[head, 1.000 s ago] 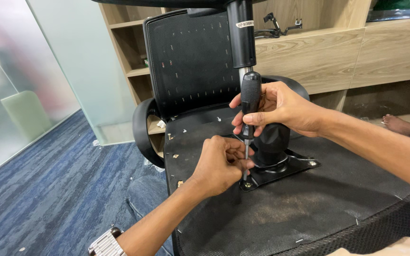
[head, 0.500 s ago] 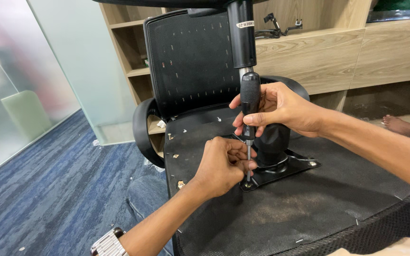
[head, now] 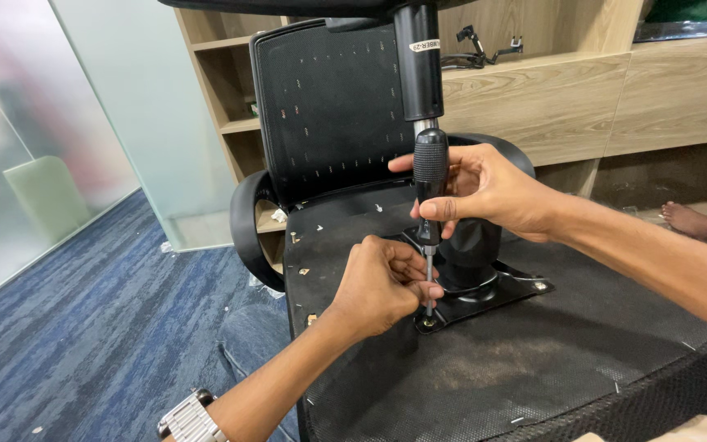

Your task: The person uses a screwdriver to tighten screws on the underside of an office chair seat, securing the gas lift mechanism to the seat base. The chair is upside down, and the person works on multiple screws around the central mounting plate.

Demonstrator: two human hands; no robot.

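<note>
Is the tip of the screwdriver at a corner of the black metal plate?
Yes, the screwdriver stands upright with its tip on a screw at the near corner of the black metal plate.

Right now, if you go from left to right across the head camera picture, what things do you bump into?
Frosted glass wall → wristwatch → chair armrest → left hand → screwdriver → right hand → someone else's bare foot.

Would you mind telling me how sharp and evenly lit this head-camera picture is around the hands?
Head view: soft, even indoor light; both hands, left and right, and the screwdriver are sharp, without motion blur; only faint shadow under the metal plate; the frosted glass wall looks hazy with a pale sheen.
</note>
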